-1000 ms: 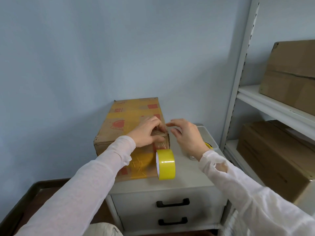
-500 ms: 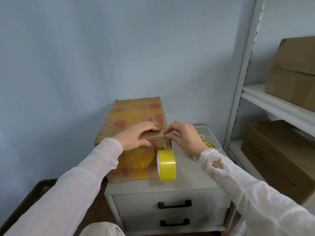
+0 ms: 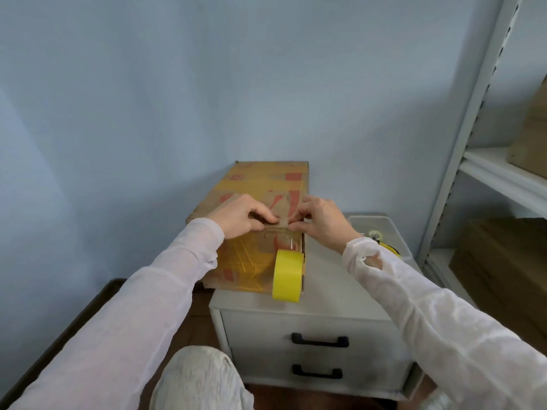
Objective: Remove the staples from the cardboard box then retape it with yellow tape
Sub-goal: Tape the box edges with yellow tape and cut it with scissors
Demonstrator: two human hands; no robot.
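Red print [image 3: 294, 176] on cardboard box [image 3: 254, 184], illegible.

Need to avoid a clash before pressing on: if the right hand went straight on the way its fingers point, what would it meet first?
Likely the left hand: the right hand points leftward along the cardboard box near its top edge, fingertips almost meeting; depth unclear.

Top edge of taped brown cardboard box [image 3: 266, 184] hidden under left hand [image 3: 239, 216] and right hand [image 3: 322, 221], staples too small to tell, brown shelf cartons [image 3: 532, 143] cut off at right, clear plastic bin [image 3: 390, 229] half behind sleeve [image 3: 414, 291].
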